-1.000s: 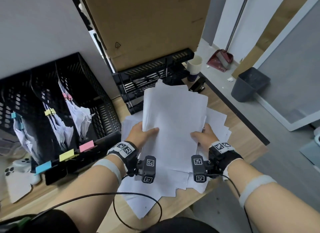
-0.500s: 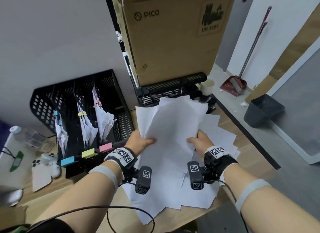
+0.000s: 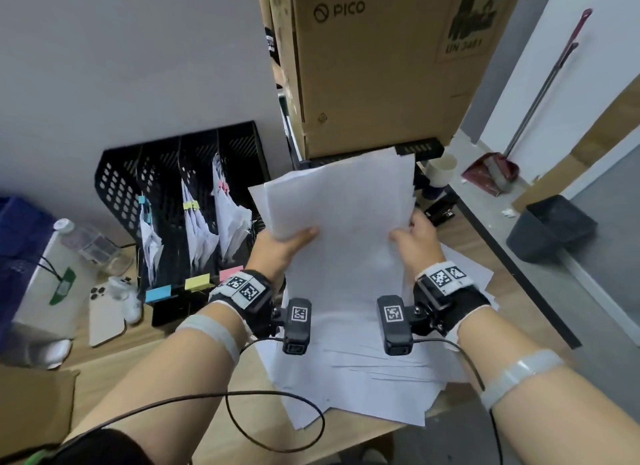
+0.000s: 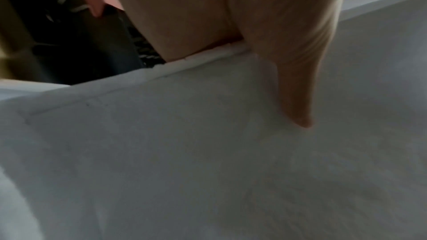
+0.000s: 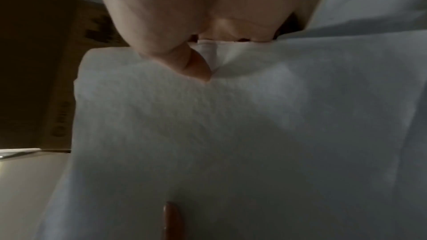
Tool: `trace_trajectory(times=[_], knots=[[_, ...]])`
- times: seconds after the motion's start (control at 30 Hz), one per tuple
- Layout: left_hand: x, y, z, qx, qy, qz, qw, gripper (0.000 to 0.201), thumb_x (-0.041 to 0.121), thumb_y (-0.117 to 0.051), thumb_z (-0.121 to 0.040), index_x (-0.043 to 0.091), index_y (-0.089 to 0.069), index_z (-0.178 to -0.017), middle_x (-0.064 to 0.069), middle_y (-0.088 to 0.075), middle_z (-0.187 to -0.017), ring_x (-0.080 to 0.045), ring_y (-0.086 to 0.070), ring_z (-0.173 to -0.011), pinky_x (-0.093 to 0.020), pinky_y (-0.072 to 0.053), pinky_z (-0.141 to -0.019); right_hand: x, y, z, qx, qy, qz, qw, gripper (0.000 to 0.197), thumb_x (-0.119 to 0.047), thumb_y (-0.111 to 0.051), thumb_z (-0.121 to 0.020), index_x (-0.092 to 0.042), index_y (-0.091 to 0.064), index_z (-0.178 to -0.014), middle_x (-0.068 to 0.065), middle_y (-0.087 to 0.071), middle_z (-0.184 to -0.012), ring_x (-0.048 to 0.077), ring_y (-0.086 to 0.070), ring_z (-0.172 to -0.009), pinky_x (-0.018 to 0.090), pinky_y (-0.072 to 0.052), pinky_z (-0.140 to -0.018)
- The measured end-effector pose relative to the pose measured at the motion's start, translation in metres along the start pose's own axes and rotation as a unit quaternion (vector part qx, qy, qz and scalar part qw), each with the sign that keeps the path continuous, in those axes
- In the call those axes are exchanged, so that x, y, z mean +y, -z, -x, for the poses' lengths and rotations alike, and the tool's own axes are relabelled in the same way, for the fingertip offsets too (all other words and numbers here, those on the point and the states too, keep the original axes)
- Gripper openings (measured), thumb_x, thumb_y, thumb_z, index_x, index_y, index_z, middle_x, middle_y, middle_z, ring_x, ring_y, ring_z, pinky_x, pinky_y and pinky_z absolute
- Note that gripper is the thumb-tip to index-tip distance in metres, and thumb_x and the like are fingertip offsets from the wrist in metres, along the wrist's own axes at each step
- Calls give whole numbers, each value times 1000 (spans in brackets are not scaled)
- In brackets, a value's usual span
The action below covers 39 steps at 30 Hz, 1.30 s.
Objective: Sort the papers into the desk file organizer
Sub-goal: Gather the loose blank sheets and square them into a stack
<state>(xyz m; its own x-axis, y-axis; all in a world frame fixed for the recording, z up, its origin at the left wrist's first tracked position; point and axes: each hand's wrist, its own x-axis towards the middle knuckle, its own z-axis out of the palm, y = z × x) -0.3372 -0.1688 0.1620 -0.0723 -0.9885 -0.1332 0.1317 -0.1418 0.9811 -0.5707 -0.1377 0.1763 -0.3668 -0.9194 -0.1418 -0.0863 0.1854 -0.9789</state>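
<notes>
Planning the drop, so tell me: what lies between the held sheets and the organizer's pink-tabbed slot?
Only the left hand, gripping the held sheets at their left edge beside the organizer; the head view shows nothing else between.

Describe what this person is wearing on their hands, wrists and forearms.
Bare forearms. Each wrist carries a black strap topped with white square-code tags: left hand, right hand. A small black camera with its own code tag hangs off each strap, trailing a thin black cable. A pale band circles each forearm.
</notes>
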Motion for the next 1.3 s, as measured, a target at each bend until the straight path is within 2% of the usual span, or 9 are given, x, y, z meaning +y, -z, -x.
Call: trace_trajectory(times=[0.13,0.2,0.37,0.47,0.6,0.77,0.97,1.1,1.3], knots=[[5,-14,0,-61,-24,-4,998,50,22,-89,-72,17,-71,-118,-12,-73,-121,-35,-67,-116,-51,-52,-102,0,16,8,30,27,-71,997,52,11,-51,-72,-23,-56,-110,0,-68,-102,15,-65,-95,30,-52,-83],[-9,-18,3,-78,-25,-44,996,47,19,-86,-76,15,-71,-120,-10,-73,-120,-32,-68,-115,-52,-51,-103,18,21,20,34,-38,-20,998,51,11,-53,-74,-12,-52,-119,4,-64,-105,23,-61,-101,29,-49,-83],[-35,-35,7,-104,0,-59,993,44,15,-84,-79,12,-70,-121,-12,-73,-120,-36,-67,-114,-56,-51,-102,49,28,27,40,-181,100,978,20,-9,-64,-81,-2,-55,-97,14,-56,-99,28,-55,-95,34,-42,-81],[-46,-43,3,-82,33,-58,994,55,23,-90,-71,21,-69,-122,-8,-73,-119,-32,-68,-114,-54,-53,-100,50,33,28,-1,-146,117,982,31,-7,-62,-85,-2,-59,-115,7,-61,-105,23,-57,-98,24,-38,-80],[-54,-44,-7,-67,56,-69,994,29,21,-82,-79,23,-75,-107,-11,-75,-115,-35,-68,-113,-57,-50,-103,40,43,25,26,-94,135,986,12,-13,-60,-90,-11,-64,-101,3,-63,-95,18,-57,-91,23,-39,-80],[-58,-48,-22,-93,118,-94,984,43,19,-75,-87,12,-61,-127,-9,-71,-121,-31,-67,-115,-47,-55,-96,46,60,8,87,-86,133,984,9,-19,-59,-89,-13,-65,-92,9,-70,-96,27,-66,-87,31,-51,-74],[-114,-22,-14,-119,291,-313,896,68,25,-72,-89,18,-40,-149,-14,-51,-145,-32,-55,-127,-42,-47,-106,102,62,-8,-17,-251,199,947,42,-7,-54,-90,-12,-52,-131,8,-59,-128,28,-59,-110,26,-43,-85],[-132,-21,-12,-91,298,-319,895,70,21,-71,-91,15,-35,-151,-13,-50,-146,-30,-57,-125,-37,-52,-97,131,49,-10,-69,-357,262,894,65,-16,-60,-90,-13,-30,-148,10,-43,-145,30,-52,-122,28,-39,-82],[-139,-29,-16,-94,315,-316,890,63,27,-75,-86,6,-45,-137,-14,-61,-130,-34,-62,-116,-37,-51,-88,148,27,-11,-66,-377,279,881,76,-21,-58,-83,-16,-18,-148,10,-50,-116,22,-54,-78,24,-43,-57]])
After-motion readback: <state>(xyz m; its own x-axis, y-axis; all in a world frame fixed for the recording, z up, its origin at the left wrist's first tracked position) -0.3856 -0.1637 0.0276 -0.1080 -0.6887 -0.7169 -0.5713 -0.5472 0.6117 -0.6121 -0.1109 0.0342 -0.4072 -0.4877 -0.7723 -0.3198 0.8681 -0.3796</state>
